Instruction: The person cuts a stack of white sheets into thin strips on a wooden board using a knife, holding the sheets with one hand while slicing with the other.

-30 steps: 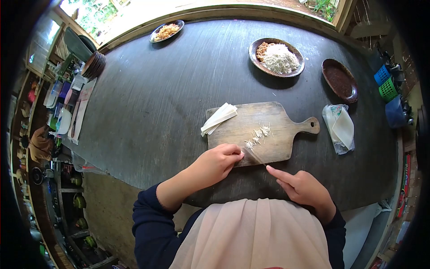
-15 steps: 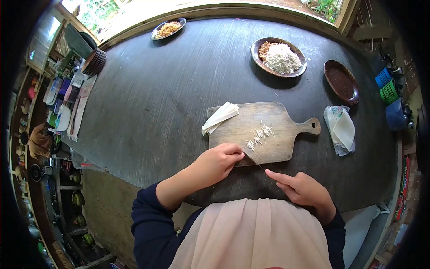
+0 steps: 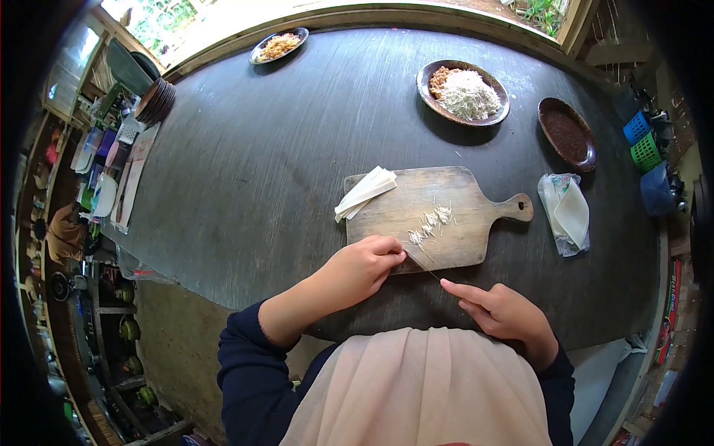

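Observation:
A wooden cutting board (image 3: 454, 189) with a handle lies on the dark table in front of me. Small white slivers (image 3: 430, 223) are scattered on its middle. A stack of pale flat strips (image 3: 366, 193) rests on its upper left corner. My left hand (image 3: 370, 265) is closed in a pinch at the board's front edge; whatever its fingers press is hidden. In my right hand (image 3: 500, 310) is a thin knife, its index finger stretched along it. The narrow knife blade (image 3: 425, 268) slants across the board's front edge, its tip beside my left fingertips.
Behind the board stands a bowl (image 3: 425, 104) of white shreds and brown bits. An oval dish (image 3: 587, 157) with dark brown contents and a plastic packet (image 3: 564, 215) of pale sheets are at right. A plate (image 3: 301, 37) of orange-brown food sits far back. Stacked dishes (image 3: 155, 102) stand left.
Both hands and the knife stay almost in place. The whole view has shifted very slightly; the slivers and strips look the same.

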Demonstrator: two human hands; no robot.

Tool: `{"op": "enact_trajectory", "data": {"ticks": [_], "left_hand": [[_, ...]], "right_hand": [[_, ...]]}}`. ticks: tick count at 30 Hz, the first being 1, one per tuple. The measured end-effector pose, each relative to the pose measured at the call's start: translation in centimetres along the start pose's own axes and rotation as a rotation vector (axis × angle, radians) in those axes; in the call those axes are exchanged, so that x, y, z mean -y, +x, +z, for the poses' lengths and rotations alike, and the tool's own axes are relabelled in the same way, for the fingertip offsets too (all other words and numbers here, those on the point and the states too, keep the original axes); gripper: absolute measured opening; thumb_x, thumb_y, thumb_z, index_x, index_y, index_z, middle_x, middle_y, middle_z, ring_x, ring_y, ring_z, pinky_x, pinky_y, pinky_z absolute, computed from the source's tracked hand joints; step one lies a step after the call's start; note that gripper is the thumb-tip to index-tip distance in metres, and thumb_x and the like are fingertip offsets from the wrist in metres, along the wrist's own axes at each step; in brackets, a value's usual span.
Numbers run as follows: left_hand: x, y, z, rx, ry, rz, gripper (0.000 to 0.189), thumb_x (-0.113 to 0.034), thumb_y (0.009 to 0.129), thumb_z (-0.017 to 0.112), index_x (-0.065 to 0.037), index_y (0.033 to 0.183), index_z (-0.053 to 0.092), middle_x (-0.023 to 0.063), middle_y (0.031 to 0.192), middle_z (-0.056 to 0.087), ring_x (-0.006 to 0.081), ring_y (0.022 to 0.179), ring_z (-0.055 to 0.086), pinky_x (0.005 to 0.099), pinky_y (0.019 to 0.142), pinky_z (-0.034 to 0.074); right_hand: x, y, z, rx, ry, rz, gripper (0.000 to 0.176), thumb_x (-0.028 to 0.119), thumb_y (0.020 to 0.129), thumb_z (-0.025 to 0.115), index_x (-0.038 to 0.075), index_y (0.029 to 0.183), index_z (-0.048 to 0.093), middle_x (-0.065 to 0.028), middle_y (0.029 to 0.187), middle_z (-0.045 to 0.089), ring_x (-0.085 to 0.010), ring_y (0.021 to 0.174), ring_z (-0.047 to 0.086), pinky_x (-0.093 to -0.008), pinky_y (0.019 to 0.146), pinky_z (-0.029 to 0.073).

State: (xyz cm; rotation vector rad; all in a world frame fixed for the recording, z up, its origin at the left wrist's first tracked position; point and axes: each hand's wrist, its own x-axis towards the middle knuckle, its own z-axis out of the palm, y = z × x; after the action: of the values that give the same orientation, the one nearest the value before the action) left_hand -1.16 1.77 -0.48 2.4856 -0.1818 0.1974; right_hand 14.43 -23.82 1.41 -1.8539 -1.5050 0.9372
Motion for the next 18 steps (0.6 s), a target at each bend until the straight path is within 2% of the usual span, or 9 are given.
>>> {"op": "enact_trajectory", "data": {"ticks": [5, 7, 18], "left_hand": [[0.0, 0.0, 0.0, 0.008, -0.005, -0.003, 0.026, 0.006, 0.082, 0.064, 0.001, 0.108, 0.067, 0.0104, 0.11, 0.063, 0.0279, 0.098, 0.063, 0.0356, 0.085, 0.053], [0.0, 0.0, 0.0, -0.003, 0.006, 0.013, 0.026, 0.005, 0.082, 0.064, 0.001, 0.108, 0.067, 0.0105, 0.11, 0.063, 0.0281, 0.097, 0.064, 0.0358, 0.084, 0.054], [0.0, 0.1, 0.1, -0.001, 0.01, 0.01, 0.031, 0.006, 0.081, 0.065, 0.0, 0.111, 0.068, 0.0101, 0.108, 0.064, 0.0276, 0.098, 0.064, 0.0355, 0.085, 0.054]], "right_hand": [[0.5, 0.2, 0.2, -0.011, -0.024, 0.013, 0.051, 0.007, 0.095, 0.058, 0.018, 0.143, 0.05, -0.0167, 0.059, 0.052, -0.0298, 0.043, 0.049, -0.038, 0.048, 0.041], [0.7, 0.3, 0.4, -0.021, -0.078, 0.051, 0.05, 0.014, 0.096, 0.057, 0.023, 0.144, 0.048, -0.0195, 0.059, 0.055, -0.0346, 0.047, 0.055, -0.0425, 0.05, 0.045], [0.7, -0.6, -0.4, 0.035, -0.054, 0.083, 0.049, 0.016, 0.097, 0.057, 0.024, 0.144, 0.048, -0.0193, 0.058, 0.054, -0.0338, 0.046, 0.053, -0.0422, 0.051, 0.045]]}}
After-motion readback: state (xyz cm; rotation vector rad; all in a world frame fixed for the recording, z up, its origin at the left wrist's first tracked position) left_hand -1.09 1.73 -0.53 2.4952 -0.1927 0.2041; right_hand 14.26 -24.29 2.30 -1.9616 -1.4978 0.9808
